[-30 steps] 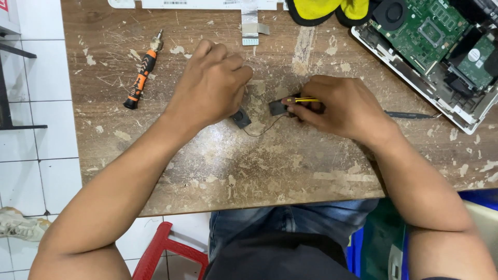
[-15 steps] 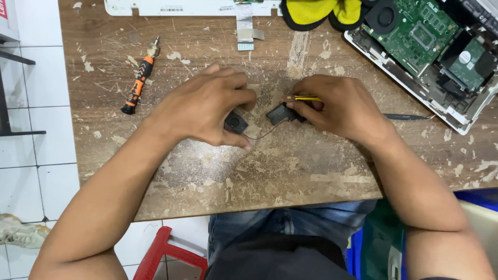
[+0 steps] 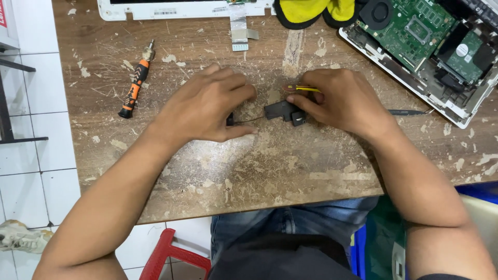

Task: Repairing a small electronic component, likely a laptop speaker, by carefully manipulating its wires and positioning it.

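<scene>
Parts pulled apart, left hand (image 3: 207, 106) hiding one (image 3: 230, 120)

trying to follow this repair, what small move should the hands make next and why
Probably steady the small black part with the left hand and bring the yellow tool down to it. The right hand pinches both part and tool, a thin wire runs to the left hand, and the tool tip sits just above the part.

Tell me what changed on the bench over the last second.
The left hand slid off the small black part and now covers its other end, with a thin wire stretched between. The right hand kept its grip on the black part and the yellow-handled tool. The orange screwdriver and the opened laptop stayed put.
</scene>
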